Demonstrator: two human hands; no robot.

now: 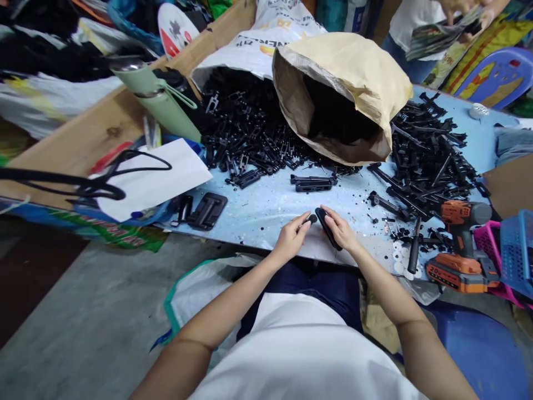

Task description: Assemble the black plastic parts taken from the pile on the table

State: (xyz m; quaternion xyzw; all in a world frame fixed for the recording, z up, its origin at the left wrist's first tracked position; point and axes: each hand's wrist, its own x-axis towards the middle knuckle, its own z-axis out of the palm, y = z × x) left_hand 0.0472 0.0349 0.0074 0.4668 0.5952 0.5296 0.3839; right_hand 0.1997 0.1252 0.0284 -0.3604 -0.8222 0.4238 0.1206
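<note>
Black plastic piece (pixel 327 227) in right grip (pixel 340 229)

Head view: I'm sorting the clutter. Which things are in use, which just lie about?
In hand: small round black plastic piece in left hand; long black plastic part in right hand.
Lying about: orange cordless drill; green flask.

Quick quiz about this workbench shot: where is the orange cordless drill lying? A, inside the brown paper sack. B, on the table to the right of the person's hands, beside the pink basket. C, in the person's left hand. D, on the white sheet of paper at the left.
B: the orange cordless drill lies on the table right of the right hand, next to the pink basket.
</note>
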